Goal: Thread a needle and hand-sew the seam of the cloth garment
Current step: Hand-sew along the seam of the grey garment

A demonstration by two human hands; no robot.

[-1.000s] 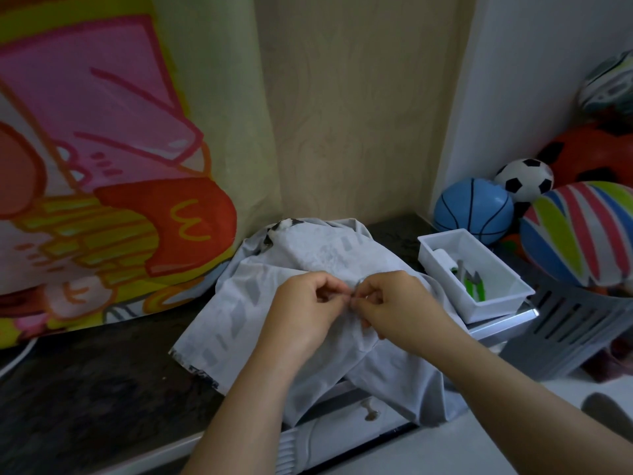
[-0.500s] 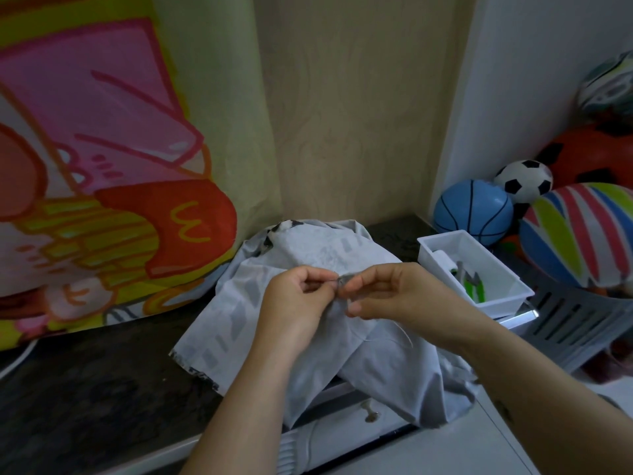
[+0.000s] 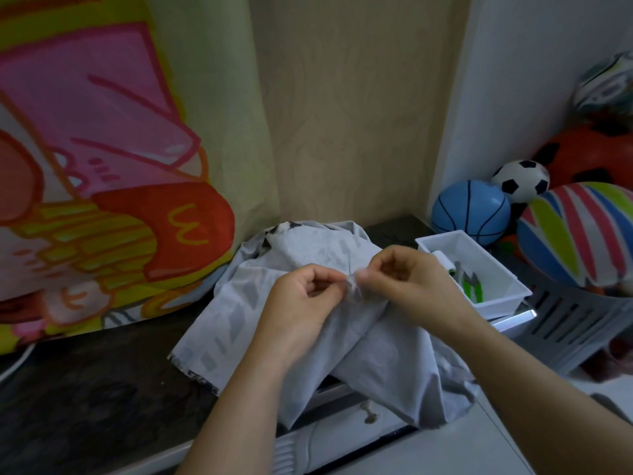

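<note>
A light grey patterned garment lies bunched on the dark countertop and hangs over its front edge. My left hand pinches a raised fold of the cloth between thumb and forefinger. My right hand meets it fingertip to fingertip and pinches at the same fold. The needle is too small and blurred to make out. A thin thread trails down past my right forearm.
A white plastic tray with a white spool and green-handled snips stands at the right. Behind it lie several balls, among them a blue one, over a grey slatted basket. A colourful printed curtain hangs at the left. A drawer knob sits below.
Both hands have lifted the pinched fold slightly. My right hand has curled its fingers tighter at the fold. The loose thread loop below that hand is gone; a thread now runs down past my forearm.
</note>
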